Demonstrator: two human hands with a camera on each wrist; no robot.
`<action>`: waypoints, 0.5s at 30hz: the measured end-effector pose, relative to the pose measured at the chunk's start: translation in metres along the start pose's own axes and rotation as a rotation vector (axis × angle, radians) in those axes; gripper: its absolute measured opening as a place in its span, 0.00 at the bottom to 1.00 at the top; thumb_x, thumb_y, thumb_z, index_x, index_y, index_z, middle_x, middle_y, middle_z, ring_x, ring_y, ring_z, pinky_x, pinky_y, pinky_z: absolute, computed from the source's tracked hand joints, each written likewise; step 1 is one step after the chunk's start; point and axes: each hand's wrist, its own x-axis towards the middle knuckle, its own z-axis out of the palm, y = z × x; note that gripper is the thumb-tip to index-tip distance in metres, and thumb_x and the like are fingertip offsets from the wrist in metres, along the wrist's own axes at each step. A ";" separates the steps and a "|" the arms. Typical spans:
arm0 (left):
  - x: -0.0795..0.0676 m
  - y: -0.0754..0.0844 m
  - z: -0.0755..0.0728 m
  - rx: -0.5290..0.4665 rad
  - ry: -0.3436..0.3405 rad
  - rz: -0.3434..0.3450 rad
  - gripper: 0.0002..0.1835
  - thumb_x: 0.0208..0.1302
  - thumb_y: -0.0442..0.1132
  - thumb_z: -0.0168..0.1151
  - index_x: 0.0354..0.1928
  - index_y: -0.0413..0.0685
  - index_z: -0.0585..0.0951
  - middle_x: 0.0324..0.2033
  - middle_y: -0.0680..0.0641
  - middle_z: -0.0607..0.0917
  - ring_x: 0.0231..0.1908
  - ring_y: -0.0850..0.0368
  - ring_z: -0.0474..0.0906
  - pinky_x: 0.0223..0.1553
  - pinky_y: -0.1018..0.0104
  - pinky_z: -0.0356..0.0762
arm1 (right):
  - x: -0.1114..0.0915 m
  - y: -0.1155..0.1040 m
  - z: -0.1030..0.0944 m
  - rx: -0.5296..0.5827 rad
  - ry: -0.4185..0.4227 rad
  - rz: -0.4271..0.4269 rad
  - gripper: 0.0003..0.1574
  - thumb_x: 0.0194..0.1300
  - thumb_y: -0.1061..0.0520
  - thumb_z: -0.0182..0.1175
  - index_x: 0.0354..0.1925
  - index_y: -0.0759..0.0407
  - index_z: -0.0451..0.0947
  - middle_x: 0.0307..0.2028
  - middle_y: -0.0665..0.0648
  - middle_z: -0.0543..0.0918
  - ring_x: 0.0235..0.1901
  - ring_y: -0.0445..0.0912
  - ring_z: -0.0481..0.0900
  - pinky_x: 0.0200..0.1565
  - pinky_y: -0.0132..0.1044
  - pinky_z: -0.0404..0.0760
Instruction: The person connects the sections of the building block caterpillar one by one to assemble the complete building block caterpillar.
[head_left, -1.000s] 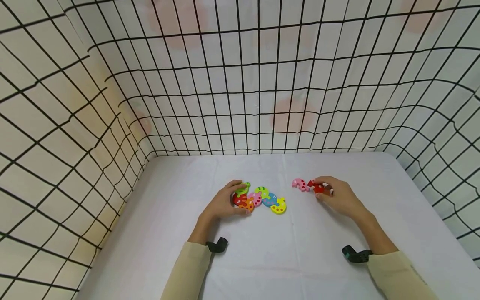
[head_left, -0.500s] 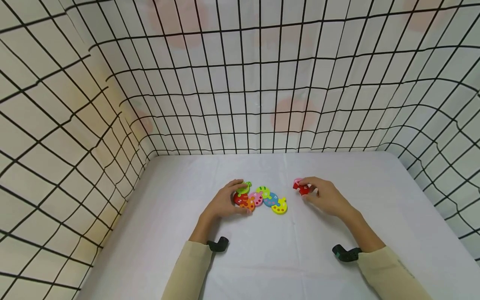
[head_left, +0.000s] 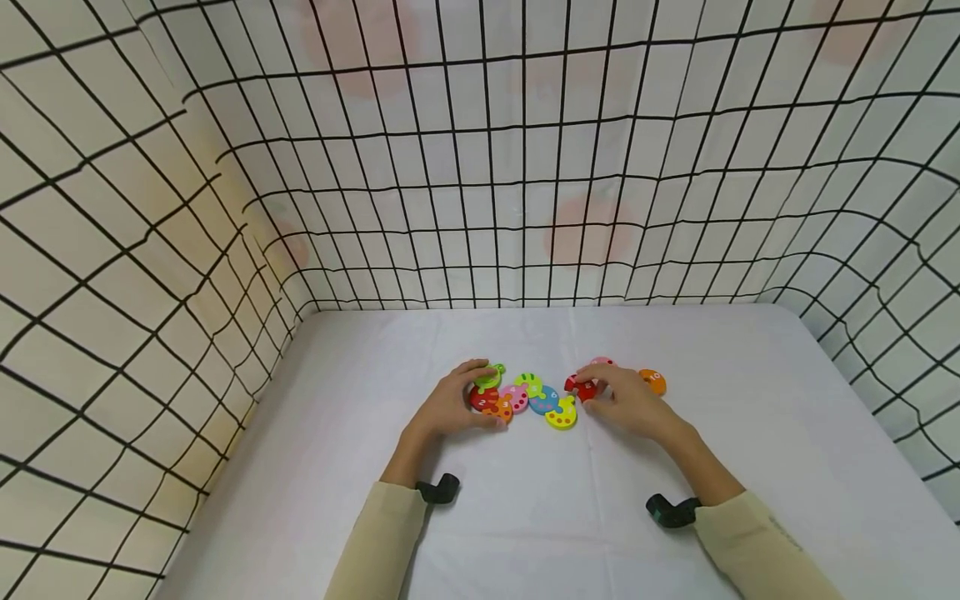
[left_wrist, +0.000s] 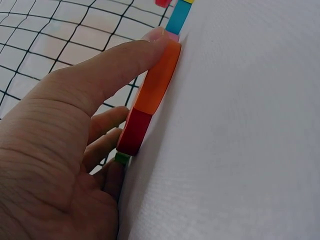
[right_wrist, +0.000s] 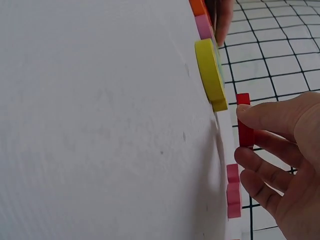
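Observation:
On the table lies a joined row of flat, colourful puzzle pieces: green (head_left: 491, 377), red, orange (left_wrist: 159, 80), pink (head_left: 515, 398), light green (head_left: 529, 384), blue (head_left: 543, 402) and yellow (head_left: 562, 414). My left hand (head_left: 447, 405) holds its left end, thumb against the orange piece, fingers round the far side near the green one. Between thumb and fingers, my right hand (head_left: 628, 401) pinches a loose red puzzle piece (right_wrist: 244, 122). In the right wrist view that piece is raised off the cloth, apart from the yellow piece (right_wrist: 210, 75). Fingers cover part of it.
A loose pink puzzle piece (head_left: 603, 361) lies behind my right hand, partly hidden. To the right is an orange piece (head_left: 652, 382) marked 10. White cloth covers the table (head_left: 525, 533); black-gridded curtains (head_left: 480, 208) stand around its back and sides.
My right hand has carried the red piece leftward past the loose pink piece, close to the yellow end. The orange piece at right has come into view. The left hand stays in place.

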 end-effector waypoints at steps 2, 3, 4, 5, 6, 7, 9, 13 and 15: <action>0.000 0.000 0.000 0.000 0.003 -0.001 0.46 0.46 0.59 0.82 0.71 0.62 0.76 0.76 0.55 0.67 0.79 0.49 0.56 0.76 0.39 0.59 | 0.000 -0.003 0.001 -0.001 -0.004 -0.014 0.24 0.64 0.61 0.71 0.58 0.51 0.82 0.53 0.52 0.85 0.45 0.47 0.77 0.39 0.32 0.80; 0.000 0.000 0.001 0.001 0.004 -0.002 0.46 0.46 0.59 0.82 0.71 0.62 0.76 0.76 0.55 0.67 0.79 0.49 0.56 0.76 0.39 0.59 | 0.000 -0.004 0.002 -0.004 -0.006 -0.019 0.24 0.64 0.61 0.71 0.58 0.51 0.82 0.54 0.52 0.85 0.45 0.46 0.77 0.41 0.33 0.81; 0.000 0.000 0.001 0.003 0.004 -0.004 0.46 0.46 0.59 0.82 0.71 0.62 0.76 0.76 0.55 0.67 0.79 0.49 0.56 0.75 0.39 0.60 | 0.000 -0.005 0.003 -0.009 -0.006 -0.026 0.24 0.64 0.61 0.71 0.58 0.52 0.82 0.55 0.52 0.85 0.45 0.46 0.78 0.42 0.34 0.81; 0.000 0.000 0.001 0.003 0.004 -0.005 0.46 0.46 0.59 0.82 0.70 0.63 0.76 0.76 0.56 0.67 0.79 0.49 0.57 0.75 0.39 0.60 | 0.000 -0.006 0.003 -0.011 -0.008 -0.031 0.24 0.64 0.61 0.71 0.58 0.52 0.83 0.55 0.52 0.85 0.45 0.46 0.78 0.43 0.34 0.81; 0.000 0.000 0.001 0.002 0.004 -0.007 0.46 0.46 0.59 0.82 0.70 0.63 0.76 0.76 0.56 0.67 0.79 0.48 0.57 0.75 0.39 0.60 | 0.001 -0.006 0.004 -0.011 -0.011 -0.034 0.24 0.64 0.61 0.71 0.58 0.52 0.83 0.56 0.52 0.85 0.45 0.46 0.78 0.44 0.35 0.81; 0.000 0.000 0.001 0.001 0.004 -0.007 0.46 0.46 0.58 0.82 0.70 0.63 0.76 0.76 0.56 0.67 0.79 0.48 0.57 0.75 0.39 0.60 | 0.001 -0.006 0.004 -0.014 -0.013 -0.037 0.24 0.64 0.61 0.71 0.58 0.52 0.82 0.56 0.52 0.85 0.45 0.46 0.78 0.45 0.35 0.82; 0.000 0.000 0.001 -0.001 0.003 -0.009 0.46 0.46 0.58 0.82 0.70 0.62 0.76 0.76 0.56 0.67 0.79 0.48 0.57 0.75 0.38 0.60 | 0.001 -0.005 0.006 -0.018 -0.020 -0.035 0.24 0.64 0.61 0.71 0.58 0.52 0.82 0.56 0.53 0.85 0.45 0.46 0.78 0.44 0.35 0.82; 0.000 -0.001 0.001 0.002 0.005 -0.009 0.46 0.46 0.59 0.81 0.70 0.62 0.76 0.76 0.55 0.68 0.78 0.47 0.58 0.75 0.38 0.61 | 0.002 -0.003 0.009 -0.031 -0.028 -0.029 0.24 0.64 0.61 0.71 0.59 0.53 0.82 0.56 0.53 0.85 0.45 0.46 0.77 0.44 0.34 0.82; 0.001 -0.001 0.001 0.006 0.005 -0.007 0.46 0.46 0.60 0.81 0.71 0.63 0.76 0.76 0.56 0.67 0.78 0.47 0.58 0.75 0.38 0.61 | 0.003 -0.002 0.010 -0.033 -0.029 -0.023 0.24 0.64 0.60 0.71 0.58 0.52 0.82 0.56 0.53 0.85 0.45 0.46 0.77 0.43 0.32 0.82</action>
